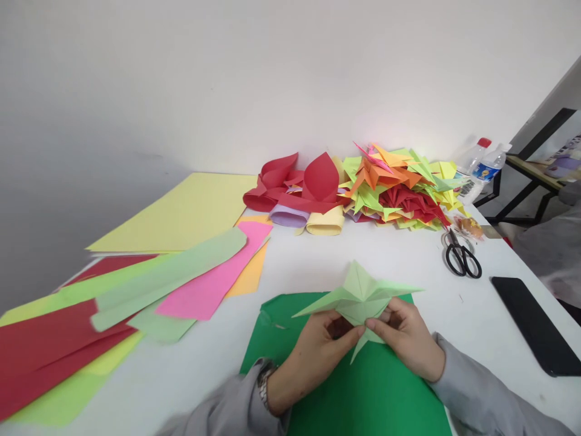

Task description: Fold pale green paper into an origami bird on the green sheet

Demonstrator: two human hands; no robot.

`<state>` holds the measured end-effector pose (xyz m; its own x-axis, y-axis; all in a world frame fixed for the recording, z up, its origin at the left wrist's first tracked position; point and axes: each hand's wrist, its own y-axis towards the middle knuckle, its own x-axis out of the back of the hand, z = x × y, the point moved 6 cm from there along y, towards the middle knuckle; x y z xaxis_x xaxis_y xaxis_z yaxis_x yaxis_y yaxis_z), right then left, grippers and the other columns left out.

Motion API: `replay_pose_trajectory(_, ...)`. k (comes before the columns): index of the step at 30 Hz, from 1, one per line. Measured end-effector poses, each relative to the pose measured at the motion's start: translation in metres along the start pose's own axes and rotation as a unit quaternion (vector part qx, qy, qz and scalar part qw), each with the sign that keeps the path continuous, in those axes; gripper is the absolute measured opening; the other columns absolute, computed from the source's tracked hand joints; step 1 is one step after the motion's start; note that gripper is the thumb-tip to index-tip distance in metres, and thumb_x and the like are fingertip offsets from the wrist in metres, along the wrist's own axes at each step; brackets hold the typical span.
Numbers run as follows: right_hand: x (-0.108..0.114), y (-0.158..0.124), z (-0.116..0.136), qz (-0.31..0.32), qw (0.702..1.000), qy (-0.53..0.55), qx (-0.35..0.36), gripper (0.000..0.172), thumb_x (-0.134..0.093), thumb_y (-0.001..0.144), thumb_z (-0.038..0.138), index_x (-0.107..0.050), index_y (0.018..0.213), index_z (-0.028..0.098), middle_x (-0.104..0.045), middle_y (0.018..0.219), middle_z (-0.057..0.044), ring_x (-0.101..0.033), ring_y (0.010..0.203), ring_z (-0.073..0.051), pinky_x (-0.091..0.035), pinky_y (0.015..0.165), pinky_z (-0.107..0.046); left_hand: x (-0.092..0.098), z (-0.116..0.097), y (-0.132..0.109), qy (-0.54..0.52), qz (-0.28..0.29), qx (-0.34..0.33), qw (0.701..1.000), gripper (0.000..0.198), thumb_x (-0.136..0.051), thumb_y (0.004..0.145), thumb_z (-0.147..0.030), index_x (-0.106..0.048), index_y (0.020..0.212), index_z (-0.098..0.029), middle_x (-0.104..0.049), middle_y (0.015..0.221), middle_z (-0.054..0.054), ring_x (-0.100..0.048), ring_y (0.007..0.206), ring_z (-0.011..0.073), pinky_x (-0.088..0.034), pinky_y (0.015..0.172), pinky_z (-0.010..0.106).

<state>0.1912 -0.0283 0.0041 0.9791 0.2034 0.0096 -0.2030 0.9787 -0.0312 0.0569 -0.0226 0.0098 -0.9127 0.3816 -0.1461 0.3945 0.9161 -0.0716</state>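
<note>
Between my two hands is a pale green folded paper star (361, 290), its points spread and its creases showing, held above a dark green sheet (363, 393). My left hand (324, 345) pinches the star's lower left side, thumb near the centre and fingers partly behind the paper. On the lower right side, my right hand (402, 333) grips it with the thumb in front and fingers curled behind. The two thumb tips nearly meet at the star's lower middle. One point of the star hangs down below the thumbs.
Coloured paper strips (172, 272) overlap on the left, before a stack of yellow sheets (177, 212). Rolled red paper pieces (321, 178) and a heap of folded stars (394, 188) stand along the wall. Black-handled scissors (463, 257), a black phone (538, 324) and plastic bottles (492, 162) are on the right.
</note>
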Motion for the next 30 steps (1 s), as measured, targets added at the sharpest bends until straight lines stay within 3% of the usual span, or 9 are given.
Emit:
replay_pose_trajectory(4,0.000,0.002,-0.005,-0.006,0.999,0.008,-0.032,0.044,-0.074,0.068,0.055,-0.048,0.060,0.020,-0.033,0.050,0.009,-0.030,0.046,-0.007,-0.028,0.044,-0.022,0.007,-0.005,0.002,-0.024,-0.028,-0.014,0.999,0.029,-0.072,0.073,-0.044,-0.071,0.088,-0.019,-0.073,0.089,0.005,-0.066,0.089,0.0235,-0.052,0.087,0.040)
replay_pose_trajectory(6,-0.004,0.002,-0.006,0.021,0.998,0.028,-0.049,0.043,-0.075,0.067,0.056,-0.054,0.066,0.020,-0.039,0.051,0.008,-0.033,0.047,-0.007,-0.030,0.044,-0.022,0.012,-0.007,0.003,-0.035,-0.059,-0.024,0.997,0.027,-0.072,0.073,-0.040,-0.071,0.089,-0.019,-0.072,0.092,0.005,-0.064,0.092,0.0232,-0.051,0.089,0.039)
replay_pose_trajectory(9,-0.006,0.001,-0.008,0.034,0.996,0.030,-0.073,0.043,-0.076,0.065,0.058,-0.059,0.068,0.019,-0.050,0.053,0.004,-0.043,0.049,-0.010,-0.037,0.047,-0.024,0.018,-0.004,0.002,-0.023,-0.096,-0.014,0.995,0.022,-0.073,0.073,-0.038,-0.069,0.079,-0.017,-0.070,0.078,0.003,-0.062,0.077,0.0200,-0.052,0.073,0.033)
replay_pose_trajectory(12,0.002,0.001,-0.012,-0.013,0.996,-0.021,-0.084,0.047,-0.073,0.069,0.060,-0.054,0.054,0.019,-0.051,0.048,0.002,-0.046,0.047,-0.011,-0.038,0.046,-0.025,0.018,-0.001,0.001,0.003,-0.101,0.006,0.995,0.025,-0.072,0.073,-0.038,-0.064,0.065,-0.016,-0.064,0.063,-0.001,-0.056,0.062,0.0154,-0.047,0.060,0.027)
replay_pose_trajectory(16,0.010,0.002,-0.013,-0.057,0.994,-0.059,-0.078,0.053,-0.067,0.074,0.061,-0.052,0.045,0.019,-0.048,0.043,0.002,-0.043,0.044,-0.011,-0.037,0.047,-0.026,0.016,-0.004,0.000,0.036,-0.087,0.004,0.996,0.028,-0.068,0.076,-0.040,-0.061,0.061,-0.017,-0.061,0.058,-0.002,-0.053,0.057,0.0143,-0.046,0.056,0.026)
replay_pose_trajectory(21,0.015,0.001,-0.016,-0.086,0.986,-0.106,-0.097,0.056,-0.065,0.074,0.061,-0.045,0.043,0.020,-0.042,0.038,0.003,-0.036,0.039,-0.009,-0.030,0.041,-0.025,0.016,-0.016,-0.003,0.169,-0.101,-0.066,0.978,0.032,-0.055,0.087,-0.038,-0.058,0.060,-0.019,-0.058,0.056,-0.001,-0.054,0.055,0.0147,-0.045,0.056,0.026)
replay_pose_trajectory(23,0.014,0.000,-0.012,-0.098,0.984,-0.138,-0.058,0.049,-0.063,0.079,0.057,-0.050,0.049,0.020,-0.041,0.041,0.004,-0.036,0.040,-0.010,-0.029,0.041,-0.025,0.012,-0.017,-0.005,0.191,-0.095,-0.082,0.973,0.029,-0.052,0.089,-0.036,-0.058,0.066,-0.020,-0.055,0.054,-0.003,-0.053,0.051,0.0138,-0.044,0.053,0.025)
replay_pose_trajectory(26,0.007,-0.003,0.003,-0.090,0.969,-0.222,0.057,0.028,-0.056,0.088,0.043,-0.063,0.075,0.019,-0.054,0.055,0.002,-0.045,0.047,-0.012,-0.035,0.046,-0.026,0.009,-0.013,-0.009,0.197,-0.114,-0.084,0.970,0.016,-0.051,0.089,-0.033,-0.056,0.081,-0.021,-0.054,0.059,-0.004,-0.052,0.049,0.0128,-0.041,0.048,0.024)
replay_pose_trajectory(30,-0.007,-0.007,0.019,-0.038,0.941,-0.302,0.147,0.022,-0.047,0.094,0.031,-0.064,0.084,0.021,-0.063,0.069,-0.002,-0.053,0.054,-0.014,-0.039,0.052,-0.027,0.003,-0.012,-0.014,0.210,-0.122,-0.125,0.962,0.026,-0.054,0.086,-0.031,-0.039,0.067,-0.022,-0.045,0.058,-0.006,-0.046,0.050,0.0107,-0.039,0.048,0.022)
